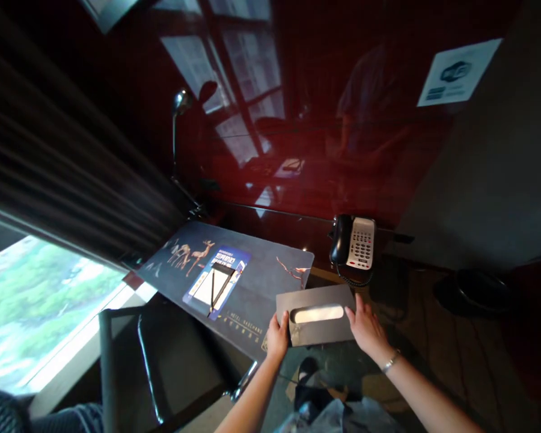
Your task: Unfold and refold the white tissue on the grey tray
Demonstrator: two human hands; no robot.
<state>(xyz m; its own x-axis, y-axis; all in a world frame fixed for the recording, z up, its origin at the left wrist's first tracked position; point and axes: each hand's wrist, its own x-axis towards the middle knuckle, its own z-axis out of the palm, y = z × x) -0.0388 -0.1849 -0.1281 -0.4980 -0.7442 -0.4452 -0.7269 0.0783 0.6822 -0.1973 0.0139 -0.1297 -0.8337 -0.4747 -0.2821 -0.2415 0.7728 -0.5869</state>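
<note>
Tissue box: between the hands, over the counter's near edge | left hand: pinching its left end | right hand: pinching its right end

The desk is bearing a dark mat with a blue booklet lying on it; a telephone is sitting beside the mat.
</note>
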